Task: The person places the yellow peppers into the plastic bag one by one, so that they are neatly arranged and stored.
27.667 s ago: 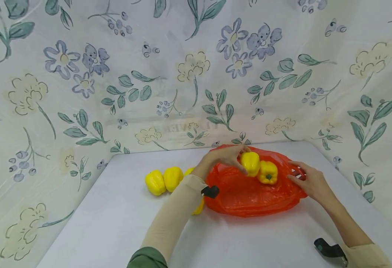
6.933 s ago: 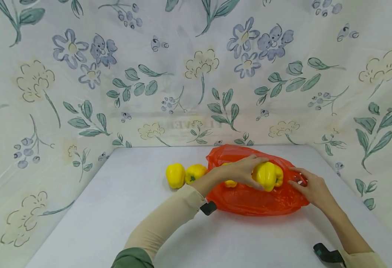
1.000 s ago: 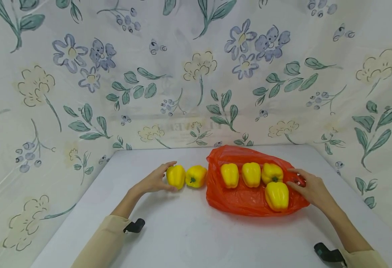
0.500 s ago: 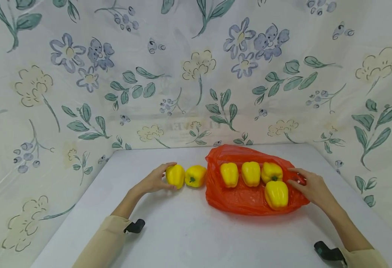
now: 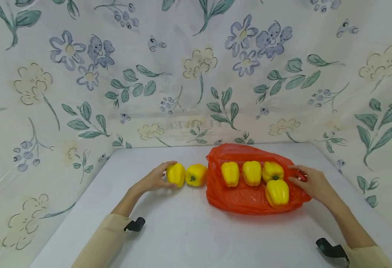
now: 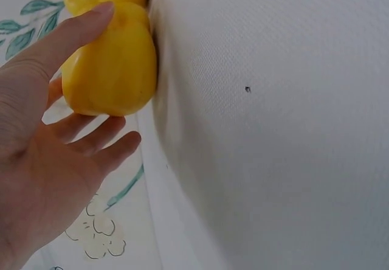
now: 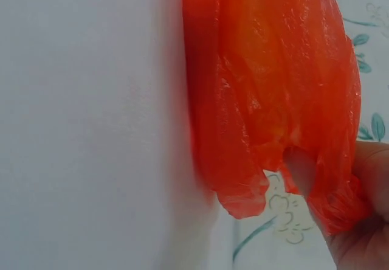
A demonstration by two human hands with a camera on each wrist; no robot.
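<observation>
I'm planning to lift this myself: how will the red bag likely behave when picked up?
The red bag will probably be floppy, since its thin film wrinkles and bunches at the right hand. It may sag where the four yellow peppers lie in it. Its glossy sheen suggests it could feel slippery.
</observation>
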